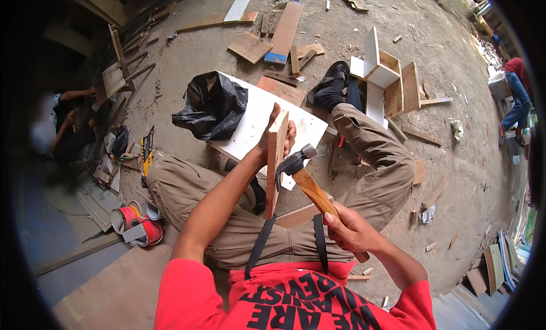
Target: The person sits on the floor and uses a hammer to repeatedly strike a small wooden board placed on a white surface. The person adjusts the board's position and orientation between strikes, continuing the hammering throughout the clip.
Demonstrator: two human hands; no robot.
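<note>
Both hands raised and closed over the lap

The left hand (pixel 277 135) grips the upright wooden slat (pixel 275 159) near its top, arm stretched forward; the right hand (pixel 348 227), lower and right of the slat, is fisted, wrist bent inward toward it.

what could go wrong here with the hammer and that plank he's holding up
The left hand grips the upright wooden plank right beside the hammer head, so a glancing blow could hit fingers. The plank stands on edge over the lap, steadied by that hand alone, and could twist or slip when struck.
</note>
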